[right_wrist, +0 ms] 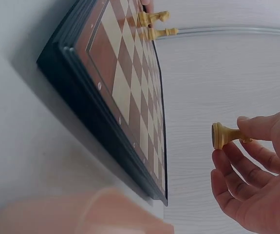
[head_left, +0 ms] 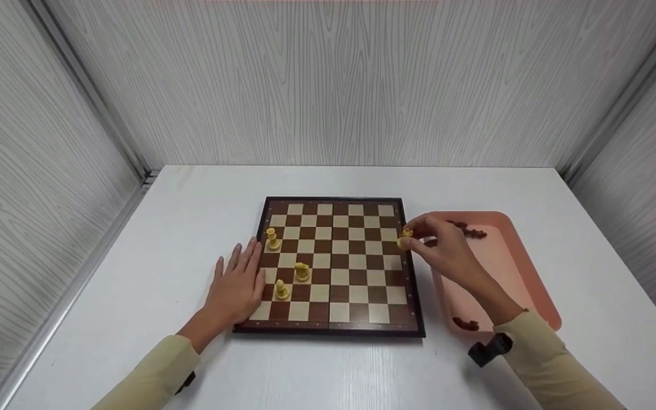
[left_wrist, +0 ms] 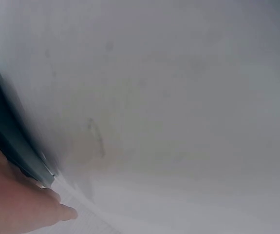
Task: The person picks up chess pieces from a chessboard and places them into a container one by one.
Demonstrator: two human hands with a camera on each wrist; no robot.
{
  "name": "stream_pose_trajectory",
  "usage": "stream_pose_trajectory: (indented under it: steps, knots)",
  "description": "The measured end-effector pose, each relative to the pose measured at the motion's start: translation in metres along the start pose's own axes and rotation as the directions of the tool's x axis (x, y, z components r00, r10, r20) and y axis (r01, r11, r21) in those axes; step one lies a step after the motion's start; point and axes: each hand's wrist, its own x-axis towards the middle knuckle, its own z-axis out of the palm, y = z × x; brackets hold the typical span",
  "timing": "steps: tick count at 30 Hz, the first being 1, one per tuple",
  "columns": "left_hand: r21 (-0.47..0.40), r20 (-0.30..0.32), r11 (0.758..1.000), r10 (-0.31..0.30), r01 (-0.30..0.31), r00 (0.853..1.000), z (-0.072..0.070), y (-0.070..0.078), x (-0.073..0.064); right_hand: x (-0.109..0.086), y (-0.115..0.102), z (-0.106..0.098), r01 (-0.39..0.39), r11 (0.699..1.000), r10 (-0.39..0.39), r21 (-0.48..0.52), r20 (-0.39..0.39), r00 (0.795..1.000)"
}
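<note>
A folding chessboard lies flat on the white table. My right hand pinches a yellow chess piece by its upper part, between thumb and fingers. The piece is raised over the board's right border, its round base turned toward the board. Along the board's left edge rests my left hand, fingers extended. Near that hand, a tall yellow piece, a yellow knight and a small yellow piece stand upright on squares. In the left wrist view, part of the left hand shows beside the dark board edge.
To the right of the board sits a pink tray, partly under my right forearm. Dark red-brown chess pieces lie at its far end, and another dark piece lies near its front. Grey wood-patterned panels enclose the table's back and sides.
</note>
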Motion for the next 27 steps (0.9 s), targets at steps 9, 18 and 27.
stream_pose_trajectory:
  steps: [9,18,27]
  knots:
    - [0.005,0.008,1.0,-0.008,0.008,1.0,-0.001,0.0,-0.003,-0.011,0.005,-0.018,-0.022,0.999,0.021,-0.026,-0.025,0.999]
    - [0.006,0.012,1.0,-0.012,0.012,1.0,0.0,0.0,0.0,-0.021,0.015,-0.03,-0.042,0.996,0.038,-0.074,-0.054,0.998]
    - [0.005,0.007,1.0,-0.007,0.007,1.0,-0.002,0.001,-0.001,-0.03,0.024,-0.036,-0.041,0.993,0.034,-0.113,-0.06,0.998]
